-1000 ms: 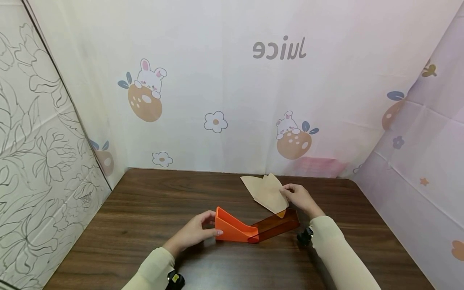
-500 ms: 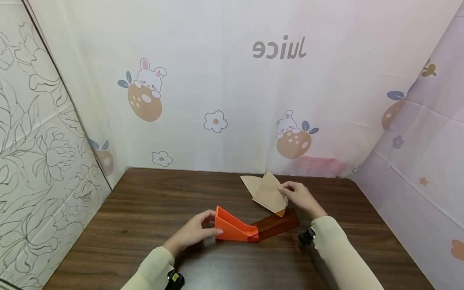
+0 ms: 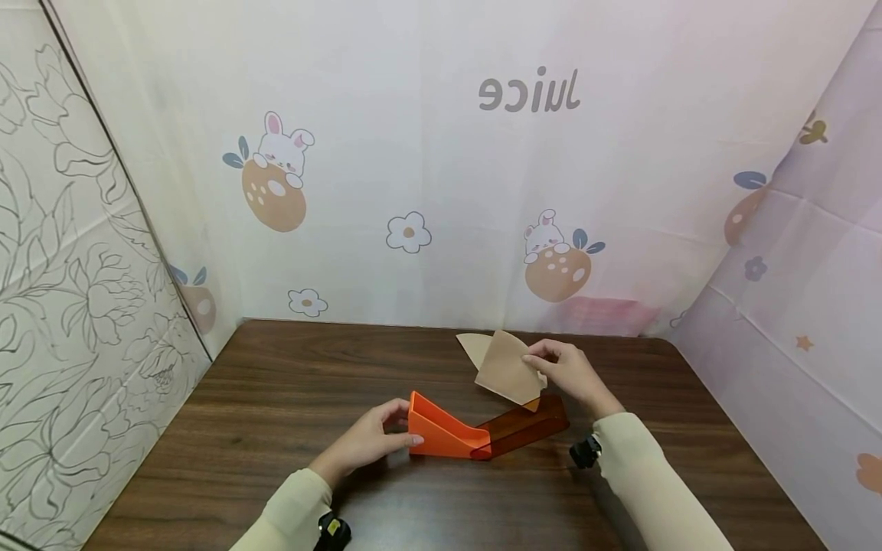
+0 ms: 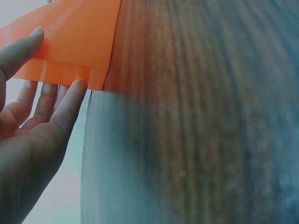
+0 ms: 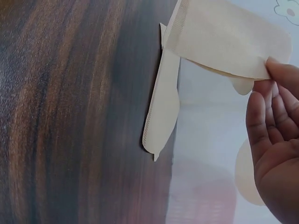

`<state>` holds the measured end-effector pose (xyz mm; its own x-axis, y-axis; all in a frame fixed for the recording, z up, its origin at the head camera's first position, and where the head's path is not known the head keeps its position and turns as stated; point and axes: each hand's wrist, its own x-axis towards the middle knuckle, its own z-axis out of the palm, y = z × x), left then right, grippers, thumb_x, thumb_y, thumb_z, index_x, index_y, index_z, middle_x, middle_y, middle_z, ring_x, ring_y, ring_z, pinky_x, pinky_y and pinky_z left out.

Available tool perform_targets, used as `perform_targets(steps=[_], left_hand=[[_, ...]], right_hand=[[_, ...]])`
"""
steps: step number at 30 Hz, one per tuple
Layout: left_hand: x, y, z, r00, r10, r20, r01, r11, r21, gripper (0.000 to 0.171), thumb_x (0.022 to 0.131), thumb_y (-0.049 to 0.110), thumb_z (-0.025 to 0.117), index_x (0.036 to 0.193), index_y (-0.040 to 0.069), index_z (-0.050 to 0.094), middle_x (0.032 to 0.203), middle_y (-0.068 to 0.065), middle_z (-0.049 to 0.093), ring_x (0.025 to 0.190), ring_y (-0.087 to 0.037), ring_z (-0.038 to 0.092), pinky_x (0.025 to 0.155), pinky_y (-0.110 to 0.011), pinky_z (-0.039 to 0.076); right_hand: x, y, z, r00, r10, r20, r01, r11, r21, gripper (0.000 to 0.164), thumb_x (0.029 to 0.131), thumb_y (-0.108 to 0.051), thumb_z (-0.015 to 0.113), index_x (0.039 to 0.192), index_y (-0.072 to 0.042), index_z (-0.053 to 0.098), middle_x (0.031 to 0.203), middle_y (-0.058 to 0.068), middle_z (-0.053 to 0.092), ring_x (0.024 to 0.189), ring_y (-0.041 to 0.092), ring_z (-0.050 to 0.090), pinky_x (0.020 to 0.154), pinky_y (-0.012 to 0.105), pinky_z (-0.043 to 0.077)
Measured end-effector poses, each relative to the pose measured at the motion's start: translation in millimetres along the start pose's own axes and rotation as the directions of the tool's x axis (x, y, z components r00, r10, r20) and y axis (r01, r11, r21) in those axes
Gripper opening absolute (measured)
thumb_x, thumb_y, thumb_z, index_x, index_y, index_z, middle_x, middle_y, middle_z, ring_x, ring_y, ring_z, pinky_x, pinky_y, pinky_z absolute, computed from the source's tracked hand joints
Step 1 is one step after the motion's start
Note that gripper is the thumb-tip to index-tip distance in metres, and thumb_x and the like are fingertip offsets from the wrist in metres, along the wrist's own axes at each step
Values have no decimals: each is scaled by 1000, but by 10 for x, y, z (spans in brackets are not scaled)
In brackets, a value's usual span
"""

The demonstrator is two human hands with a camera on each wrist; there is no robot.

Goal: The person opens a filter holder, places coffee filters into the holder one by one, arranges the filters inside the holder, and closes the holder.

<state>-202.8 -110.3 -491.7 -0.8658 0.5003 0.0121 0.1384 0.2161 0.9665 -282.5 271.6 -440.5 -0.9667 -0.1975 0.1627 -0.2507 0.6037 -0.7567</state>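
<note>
My left hand (image 3: pixel 368 438) grips the tall end of an orange plastic filter holder (image 3: pixel 441 430) on the table, thumb on its near side. In the left wrist view the thumb lies on the orange wall (image 4: pixel 79 32), and fingertips touch its edge. A see-through amber lid (image 3: pixel 527 428) tilts up from the holder's low right end. Behind it, my right hand (image 3: pixel 568 371) pinches the edge of a tan paper coffee filter (image 3: pixel 506 367), lifted at an angle. More coffee filters (image 5: pixel 163 102) lie beneath it on the table, partly hidden; crimped seams show in the right wrist view.
The dark wood table (image 3: pixel 310 367) meets a printed curtain (image 3: pixel 413 153) along its back edge. More printed cloth (image 3: pixel 792 306) hangs at the right, and a flower-line panel (image 3: pixel 89 306) stands at the left. Each wrist wears a small black camera (image 3: pixel 586 451).
My right hand has shifted slightly left and up with the top coffee filter, which separates from the ones beneath. My left hand, the holder and the lid stay put.
</note>
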Motion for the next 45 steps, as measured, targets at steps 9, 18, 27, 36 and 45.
perform_targets(steps=[9,18,27,36,45], left_hand=[[-2,-7,1,1000,5,1,-5,1000,0,38,90,23,78,124,13,63,116,-1,67,109,-22,60,94,-41,47],[12,-35,2,1000,16,4,-16,1000,0,38,90,23,78,124,12,62,116,-1,67,110,-22,60,93,-39,47],[13,-39,-2,1000,14,8,-14,1000,-2,39,90,23,78,124,12,62,116,-1,67,110,-22,60,94,-40,47],[11,-36,-1,1000,13,6,-13,1000,-4,39,90,23,78,124,12,62,116,-1,67,110,-22,60,94,-41,47],[8,-36,-2,1000,20,0,-20,1000,-5,38,90,22,78,123,12,62,116,-1,67,110,-22,61,94,-40,47]], right_hand=[[-33,-125,-23,999,-51,8,51,999,-14,16,94,-35,72,102,-22,74,83,8,65,66,23,51,53,29,42],[-48,-236,-58,997,-79,19,79,997,-25,16,93,-38,72,101,-24,74,81,5,64,68,21,51,55,29,41],[-75,-335,-98,993,-115,9,115,993,-26,16,91,-39,75,99,-25,75,82,0,66,71,20,53,58,28,43],[-122,-495,-147,987,-163,17,163,986,-37,15,91,-38,75,100,-26,76,91,-7,71,75,18,59,63,28,48],[-165,-681,-168,982,-181,51,181,983,-8,13,92,-32,75,101,-22,77,89,-5,72,72,21,60,61,28,48]])
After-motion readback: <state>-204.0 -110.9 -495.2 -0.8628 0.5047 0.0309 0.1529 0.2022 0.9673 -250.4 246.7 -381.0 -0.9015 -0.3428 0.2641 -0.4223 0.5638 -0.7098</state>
